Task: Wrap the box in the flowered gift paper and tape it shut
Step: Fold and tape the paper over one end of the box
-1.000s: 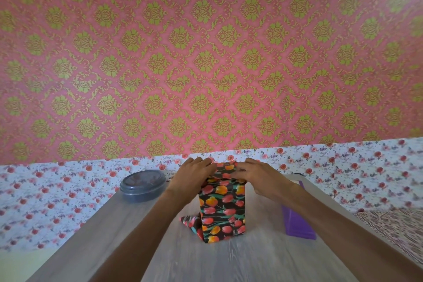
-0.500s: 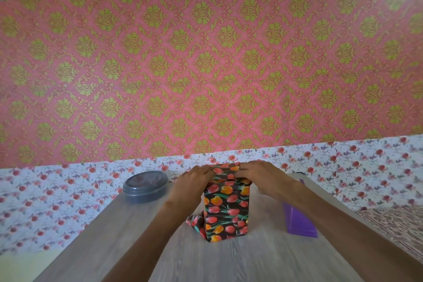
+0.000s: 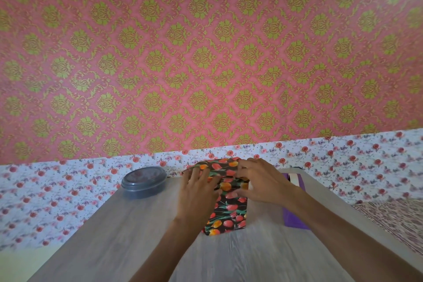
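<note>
Observed from beside the work surface. The box (image 3: 229,210) stands upright on a grey wood-grain table (image 3: 114,247), toward the table's far edge and roughly midway across it. Its near face and its top are fully covered by the flowered gift paper (image 3: 220,165), which is black with red and orange tulips.

Both hands are on the upper part of the box, close together, and their fingertips nearly meet over the top fold. The left hand (image 3: 198,190) lies against the box's left upper corner, with its fingers spread and fairly straight, pressing the paper flat. The right hand (image 3: 259,182) covers the box's right upper corner. Its fingers bend over the top flap and its thumb sets against the near face, so the paper is pinched between them. Both forearms reach in from the near side of the box.

Left of the box, well apart from it, sits a round grey lidded container (image 3: 144,182). Just right of the box, partly behind the right wrist, lies a purple object (image 3: 295,215); its nature cannot be determined. No tape can be made out on the paper.
</note>
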Demonstrator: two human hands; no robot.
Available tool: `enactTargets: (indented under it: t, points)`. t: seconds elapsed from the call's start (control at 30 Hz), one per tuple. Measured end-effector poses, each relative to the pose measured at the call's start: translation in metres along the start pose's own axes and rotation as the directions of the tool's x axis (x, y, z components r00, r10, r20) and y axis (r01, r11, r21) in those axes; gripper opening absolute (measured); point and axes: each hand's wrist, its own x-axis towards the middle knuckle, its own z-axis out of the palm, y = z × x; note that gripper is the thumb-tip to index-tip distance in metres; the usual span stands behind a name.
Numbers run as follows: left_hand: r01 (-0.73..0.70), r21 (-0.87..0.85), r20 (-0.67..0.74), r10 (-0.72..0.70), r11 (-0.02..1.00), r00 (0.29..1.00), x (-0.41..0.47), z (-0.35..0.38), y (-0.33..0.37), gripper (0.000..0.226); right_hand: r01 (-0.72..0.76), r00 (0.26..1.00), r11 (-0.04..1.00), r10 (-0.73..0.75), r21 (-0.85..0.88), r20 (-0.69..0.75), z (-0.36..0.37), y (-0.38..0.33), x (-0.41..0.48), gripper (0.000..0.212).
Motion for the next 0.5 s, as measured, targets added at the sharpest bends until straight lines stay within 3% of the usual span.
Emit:
enactTargets:
  t: [0.13,0.3,0.4,0.5]
  points:
    - [0.098,-0.044,-0.016,-0.099,0.994,0.995,-0.015,0.011,0.012,0.041,0.025,0.973,0.998,-0.037,-0.055,-0.228,0.016,-0.005,-0.014,0.051]
    - [0.129,-0.049,-0.215,-0.137,0.99,0.967,-0.009,0.003,0.032,0.015,0.033,0.938,0.992,-0.074,-0.126,-0.338,0.016,-0.011,-0.026,0.06]
    - [0.004,-0.163,-0.204,-0.037,0.987,0.978,-0.006,0.004,0.041,0.028,0.021,0.94,0.992,-0.062,-0.124,-0.336,0.016,-0.012,-0.028,0.054]
    - [-0.014,-0.296,-0.189,-0.044,0.955,0.981,-0.013,0.01,0.045,0.046,-0.002,0.947,0.999,-0.011,-0.04,-0.322,0.02,-0.013,-0.03,0.04]
